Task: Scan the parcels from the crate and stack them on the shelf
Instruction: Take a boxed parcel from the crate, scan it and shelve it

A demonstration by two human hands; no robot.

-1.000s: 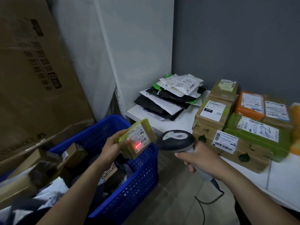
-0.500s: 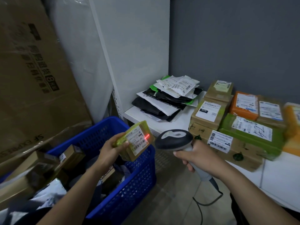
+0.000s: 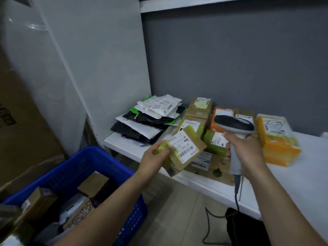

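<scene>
Since half a second ago your left hand has carried the small green-taped parcel from above the blue crate to the front edge of the shelf, thumb and fingers still pinching its left end, and the red scan line is gone from its label. Your right hand grips the scanner, now raised before the stacked boxes. Bare shelf lies right of the orange box and at the front left corner, before the mailer bags.

Left hand, right hand both gripping, raised.
</scene>
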